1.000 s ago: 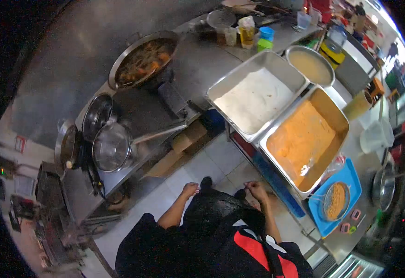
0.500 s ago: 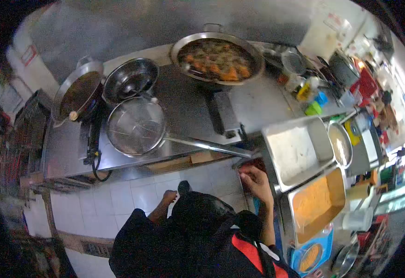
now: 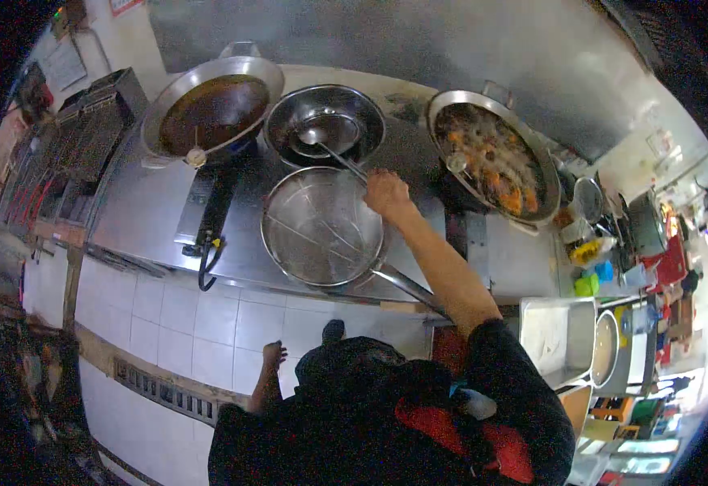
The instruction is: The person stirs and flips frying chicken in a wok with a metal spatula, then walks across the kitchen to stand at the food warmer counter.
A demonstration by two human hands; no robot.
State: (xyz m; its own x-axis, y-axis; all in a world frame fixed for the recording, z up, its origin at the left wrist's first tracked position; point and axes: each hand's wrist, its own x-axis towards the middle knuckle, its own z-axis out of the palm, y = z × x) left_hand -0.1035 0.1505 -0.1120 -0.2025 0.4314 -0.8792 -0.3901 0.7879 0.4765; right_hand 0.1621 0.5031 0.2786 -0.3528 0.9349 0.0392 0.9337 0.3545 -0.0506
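My right hand (image 3: 388, 194) is closed around the handle of a metal ladle (image 3: 342, 157). The ladle's bowl end rests inside a steel basin (image 3: 376, 113) on the counter. Just below that arm lies a large round mesh strainer (image 3: 321, 231), its long handle (image 3: 410, 290) reaching over the counter's front edge under my forearm. My left hand (image 3: 274, 355) hangs low over the floor, loosely curled, with nothing visible in it.
On the left stands a wok of dark oil (image 3: 212, 113). At the right, orange pieces bubble in another oil-filled wok (image 3: 491, 158). Steel trays (image 3: 556, 340) stand further right, near a bowl of pale liquid (image 3: 605, 348). Below the counter is a tiled floor (image 3: 208, 320).
My right hand has moved from near the strainer's handle end to the ladle and taken hold of it. My view has swung left. My left hand still hangs low.
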